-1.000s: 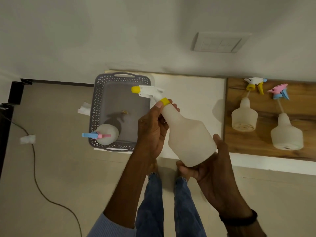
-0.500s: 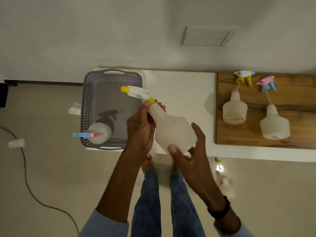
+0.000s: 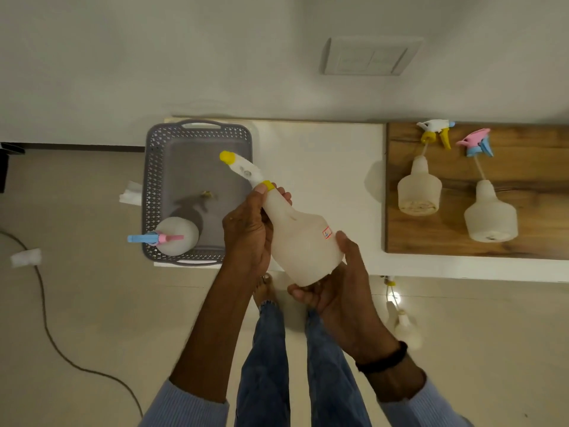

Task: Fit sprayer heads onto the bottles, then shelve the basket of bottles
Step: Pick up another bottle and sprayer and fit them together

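Your right hand [image 3: 338, 295] has shifted on the spray bottle [image 3: 303, 241]: half a second ago its fingers lay spread over the body; now it cups the base, thumb beside a red sticker [image 3: 327, 233] that has turned into view.

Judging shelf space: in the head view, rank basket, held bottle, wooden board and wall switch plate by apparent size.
1. wooden board, though cut off at the frame edge
2. basket
3. held bottle; nearness to the camera enlarges it
4. wall switch plate
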